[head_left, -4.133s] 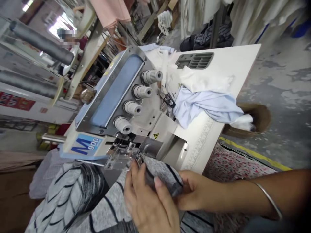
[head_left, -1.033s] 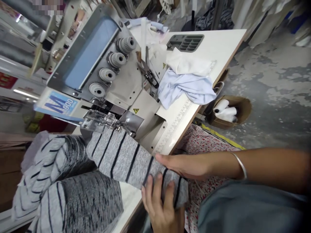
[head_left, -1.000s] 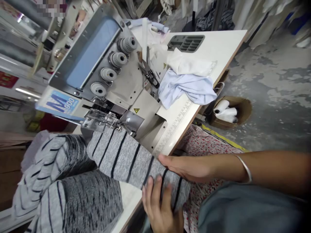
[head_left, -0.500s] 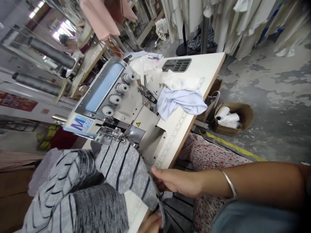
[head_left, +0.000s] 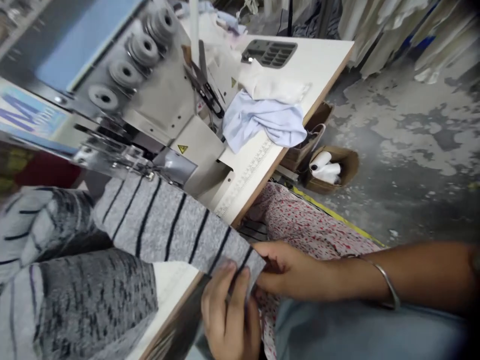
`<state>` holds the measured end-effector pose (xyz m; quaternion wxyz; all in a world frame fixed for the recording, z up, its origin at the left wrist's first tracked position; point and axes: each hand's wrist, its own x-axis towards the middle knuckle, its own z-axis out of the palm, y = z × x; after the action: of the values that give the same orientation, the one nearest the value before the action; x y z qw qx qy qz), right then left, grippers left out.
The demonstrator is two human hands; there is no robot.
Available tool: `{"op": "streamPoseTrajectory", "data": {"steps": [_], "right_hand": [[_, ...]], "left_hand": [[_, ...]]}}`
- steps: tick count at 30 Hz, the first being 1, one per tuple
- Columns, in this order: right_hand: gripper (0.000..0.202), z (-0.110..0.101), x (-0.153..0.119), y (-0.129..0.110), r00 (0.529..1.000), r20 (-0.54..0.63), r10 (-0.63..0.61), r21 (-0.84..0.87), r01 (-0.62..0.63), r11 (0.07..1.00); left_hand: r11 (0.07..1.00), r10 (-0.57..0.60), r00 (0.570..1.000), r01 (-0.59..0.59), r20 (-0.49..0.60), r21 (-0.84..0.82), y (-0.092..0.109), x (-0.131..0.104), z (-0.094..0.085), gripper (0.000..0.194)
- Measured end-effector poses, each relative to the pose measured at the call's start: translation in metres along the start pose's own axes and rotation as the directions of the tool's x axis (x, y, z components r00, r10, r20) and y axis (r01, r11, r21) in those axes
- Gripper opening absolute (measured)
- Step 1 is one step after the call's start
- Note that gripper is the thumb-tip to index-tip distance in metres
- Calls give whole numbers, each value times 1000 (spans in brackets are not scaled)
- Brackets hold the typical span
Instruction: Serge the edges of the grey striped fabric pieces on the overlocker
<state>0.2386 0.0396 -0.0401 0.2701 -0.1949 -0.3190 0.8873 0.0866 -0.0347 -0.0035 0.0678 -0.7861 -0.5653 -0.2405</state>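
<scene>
A grey fabric piece with dark stripes stretches from under the presser foot of the sewing machine toward the front table edge. My right hand pinches its near corner between thumb and fingers. Lower down, my left hand holds the same end, fingers on top of the cloth and thumb hidden. Left of the strip lie thick rolls of grey striped fabric.
Light blue cloth and white cloth lie on the white table. Scissors rest against the machine. A cardboard box with white thread cones stands on the floor, right of the table.
The view has come closer to the machine. The striped strip is now drawn out flatter, and my left hand has come up onto its end beside my right hand.
</scene>
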Motion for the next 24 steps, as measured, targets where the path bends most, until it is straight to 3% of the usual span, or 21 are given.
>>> {"op": "streamPoseTrajectory", "data": {"steps": [2, 5, 8, 10, 12, 15, 18, 20, 22, 24], "right_hand": [[20, 0, -3, 0, 999, 3, -43, 23, 43, 999], [16, 1, -6, -4, 993, 50, -107, 13, 107, 994], [12, 2, -11, -9, 995, 52, -80, -3, 81, 997], [9, 2, -13, -10, 997, 44, -61, -40, 63, 997], [8, 1, -15, -11, 997, 42, -65, -63, 67, 996], [11, 1, -18, -11, 997, 43, -60, -85, 63, 994], [13, 2, -22, -11, 999, 32, -30, -134, 34, 990], [12, 1, -21, -12, 997, 80, 5, -63, 0, 998], [20, -2, -17, -14, 987, 150, 57, 45, -64, 997], [30, -7, -9, -16, 977, 180, 115, 66, -128, 990]], "left_hand": [[999, 50, 999, -50, -2, 5, 3, 9, 2, 27], [977, 203, 978, -199, -52, 76, 1, 15, -8, 21], [957, 272, 962, -267, -32, 114, 1, 13, -15, 20], [978, 177, 984, -175, -12, 115, 6, 10, -13, 32], [992, 92, 996, -92, 3, 91, 10, 8, -9, 57], [994, 92, 996, -93, 12, 64, 13, 8, -4, 73], [992, 48, 999, -48, 5, 120, 15, 4, -2, 67], [992, -27, 999, 23, 35, 127, 19, -5, 1, 55], [984, -179, 983, 179, 31, 23, 26, -16, 4, 39], [889, -422, 906, 411, -16, -201, 30, -28, 9, 33]]}}
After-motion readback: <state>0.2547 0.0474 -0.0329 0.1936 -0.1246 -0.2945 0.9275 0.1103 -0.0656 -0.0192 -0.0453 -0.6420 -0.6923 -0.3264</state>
